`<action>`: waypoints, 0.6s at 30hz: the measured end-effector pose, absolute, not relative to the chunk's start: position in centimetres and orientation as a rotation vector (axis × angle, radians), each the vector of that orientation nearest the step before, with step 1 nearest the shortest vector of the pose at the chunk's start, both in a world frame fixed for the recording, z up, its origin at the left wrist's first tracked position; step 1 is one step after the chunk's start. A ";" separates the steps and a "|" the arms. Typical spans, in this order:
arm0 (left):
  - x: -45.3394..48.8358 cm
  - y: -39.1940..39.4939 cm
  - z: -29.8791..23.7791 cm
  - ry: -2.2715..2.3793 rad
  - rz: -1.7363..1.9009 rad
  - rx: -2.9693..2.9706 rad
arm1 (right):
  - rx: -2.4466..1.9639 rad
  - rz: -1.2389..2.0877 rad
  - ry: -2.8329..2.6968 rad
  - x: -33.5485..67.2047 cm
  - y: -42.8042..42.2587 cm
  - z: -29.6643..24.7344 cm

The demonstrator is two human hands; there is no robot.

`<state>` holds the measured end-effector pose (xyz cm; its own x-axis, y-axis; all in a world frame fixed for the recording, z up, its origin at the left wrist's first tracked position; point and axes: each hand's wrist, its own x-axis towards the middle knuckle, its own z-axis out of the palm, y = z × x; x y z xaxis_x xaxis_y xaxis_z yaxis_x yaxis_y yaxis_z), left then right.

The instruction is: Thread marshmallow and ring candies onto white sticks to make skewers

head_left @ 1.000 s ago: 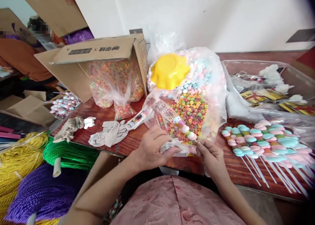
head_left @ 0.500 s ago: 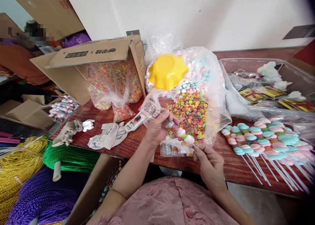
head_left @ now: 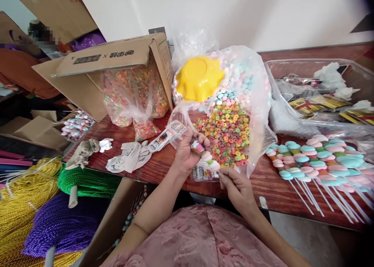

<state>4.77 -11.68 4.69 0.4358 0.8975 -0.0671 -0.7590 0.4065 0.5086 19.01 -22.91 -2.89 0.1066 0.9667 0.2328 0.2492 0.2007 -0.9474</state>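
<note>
My left hand cradles a skewer of candy, a row of pink, white and green pieces in clear wrapping with a printed part near the fingers. At its lower end my right hand pinches the tip, where the stick is mostly hidden by the fingers. Just beyond both hands lies a heap of colourful ring candies. A printed plastic packet rests on the table below the candy skewer. Finished-looking skewers of pink and blue candy lie to the right, their white sticks toward me.
An upturned yellow bowl sits on bagged pastel candies. Left stands an open cardboard box with bagged rings; right, a clear plastic bin holds packets. Grey gloves lie on the table. Coloured cord bundles sit lower left; a person is behind.
Both hands and the candy skewer have shifted slightly left in view. The left fingers have curled further around the wrapped skewer, while the right hand keeps its pinch at the lower end.
</note>
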 end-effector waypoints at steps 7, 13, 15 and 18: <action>3.9 -11.9 3.2 0.418 1.002 0.738 | -1.054 1.399 -0.789 19.0 -23.3 -0.6; 3.4 -12.0 3.2 0.463 1.042 0.852 | -1.246 0.893 -1.197 18.6 -24.2 -0.6; 3.4 -12.2 3.3 0.431 0.991 0.804 | -1.292 0.458 -1.498 18.8 -23.9 -1.4; 3.6 -12.6 3.6 0.413 0.941 0.634 | -1.284 0.059 -1.692 19.3 -23.1 -2.6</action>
<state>3.64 -12.65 3.63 0.5333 0.8441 -0.0558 -0.6125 0.4309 0.6627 19.28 -23.05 -2.59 0.0312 0.7577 0.6518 0.7106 0.4418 -0.5476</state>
